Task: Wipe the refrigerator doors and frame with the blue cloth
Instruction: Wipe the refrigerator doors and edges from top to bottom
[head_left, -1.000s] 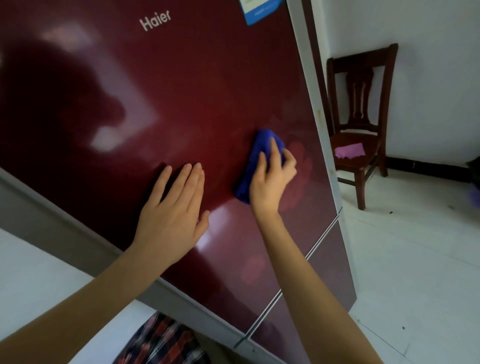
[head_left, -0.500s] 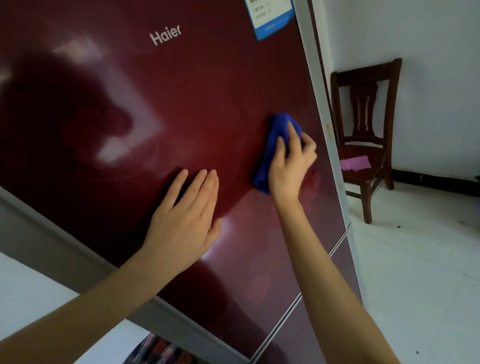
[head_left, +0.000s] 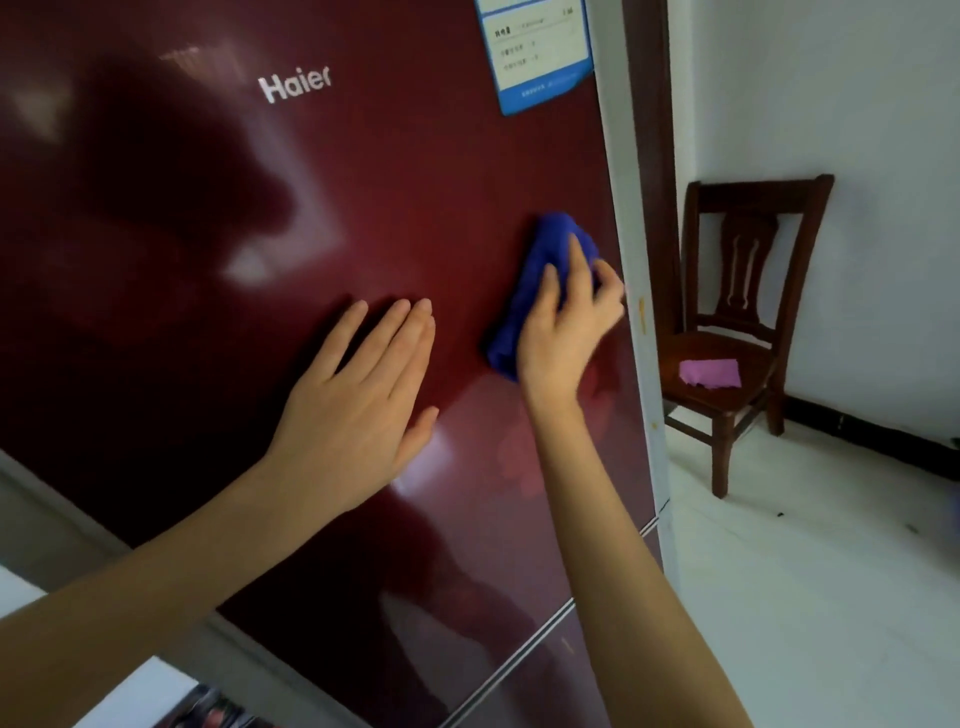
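A glossy dark red refrigerator door (head_left: 322, 218) fills most of the view, with a silver brand name near the top. My right hand (head_left: 563, 332) presses a bunched blue cloth (head_left: 540, 275) against the door, close to its right edge and the grey frame strip (head_left: 626, 218). My left hand (head_left: 358, 410) lies flat on the door with fingers together, to the left of the cloth and apart from it. A thin seam below separates the lower door (head_left: 566, 670).
A blue and white label (head_left: 537, 49) is stuck at the door's upper right. To the right, a dark wooden chair (head_left: 748, 312) stands against the white wall with a pink cloth (head_left: 709, 373) on its seat. White floor (head_left: 810, 597) lies beyond the refrigerator.
My right hand has slid the blue cloth up and to the right, toward the door's right edge. The view has tilted upward. My left hand stays flat on the door.
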